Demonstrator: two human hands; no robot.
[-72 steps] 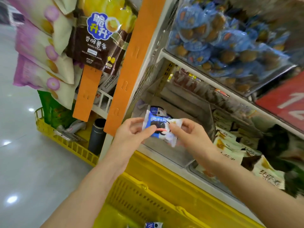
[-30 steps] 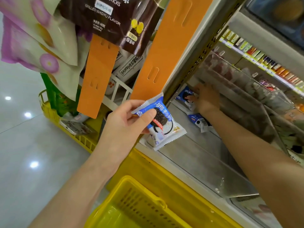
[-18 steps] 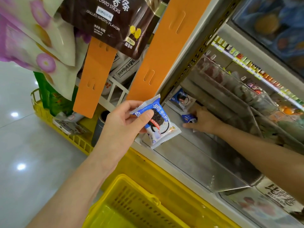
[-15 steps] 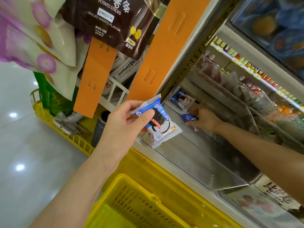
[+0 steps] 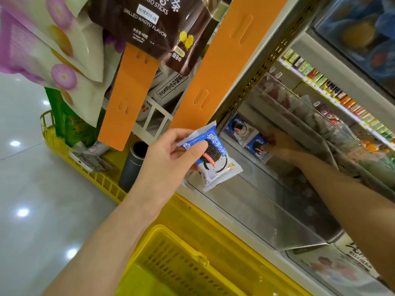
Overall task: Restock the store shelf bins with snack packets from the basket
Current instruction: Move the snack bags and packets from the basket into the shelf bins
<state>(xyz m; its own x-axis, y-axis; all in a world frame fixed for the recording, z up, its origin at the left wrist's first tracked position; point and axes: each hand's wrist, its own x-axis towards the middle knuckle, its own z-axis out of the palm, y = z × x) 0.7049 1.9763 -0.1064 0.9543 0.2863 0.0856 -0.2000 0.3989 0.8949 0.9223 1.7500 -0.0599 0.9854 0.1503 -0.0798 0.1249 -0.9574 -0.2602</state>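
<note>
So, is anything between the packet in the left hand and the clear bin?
Nothing visible. The packet in the left hand hangs at the front corner of the clear bin; the floor behind it is bare. The right hand and two stocked packets sit at the back.

This is a shop, a snack aisle. Brown foil potato-stick bags (image 5: 149, 28) and purple-and-cream onion-printed bags (image 5: 42, 50) hang from orange plastic display strips (image 5: 128, 97). A perforated metal shelf upright (image 5: 256, 75) carries clear plastic bins (image 5: 256, 210) of wrapped goods. Small coloured price tags (image 5: 333, 90) line a shelf edge. A yellow slotted plastic shopping basket (image 5: 181, 242) sits below, over a glossy pale floor (image 5: 32, 210) reflecting ceiling lights.
</note>
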